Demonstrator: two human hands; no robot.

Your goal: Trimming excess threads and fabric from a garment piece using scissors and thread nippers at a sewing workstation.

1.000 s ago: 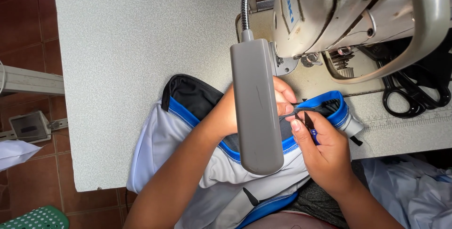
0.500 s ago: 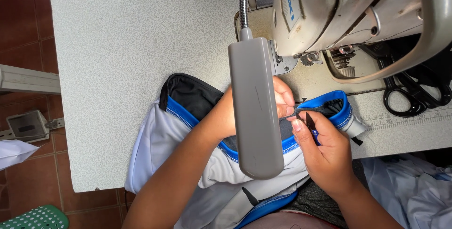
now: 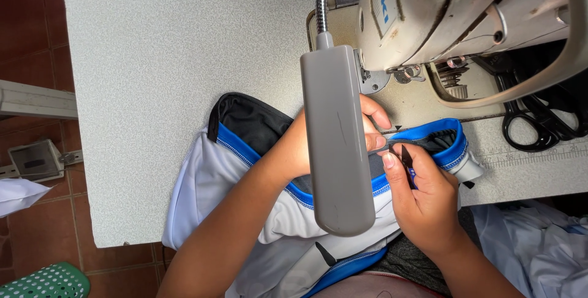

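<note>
A white garment (image 3: pixel 208 181) with blue trim and a black lining lies over the near edge of the speckled table (image 3: pixel 171 53). My left hand (image 3: pixel 371 128) rests on its blue-edged band, partly hidden behind the grey lamp head (image 3: pixel 335 139). My right hand (image 3: pixel 422 197) grips a small dark thin tool (image 3: pixel 407 158) and holds its tip against the black and blue band (image 3: pixel 438 142), close to my left fingertips. Whether my left fingers pinch the cloth is hidden by the lamp.
A cream industrial sewing machine (image 3: pixel 453 10) stands at the back right, its needle area just beyond my hands. Black scissors (image 3: pixel 530 123) lie at the right beside a ruler strip. More white cloth (image 3: pixel 539 243) hangs at lower right. A green basket (image 3: pixel 37 281) sits on the tiled floor.
The view has shifted slightly. Both hands stay at the band with only small finger movements.
</note>
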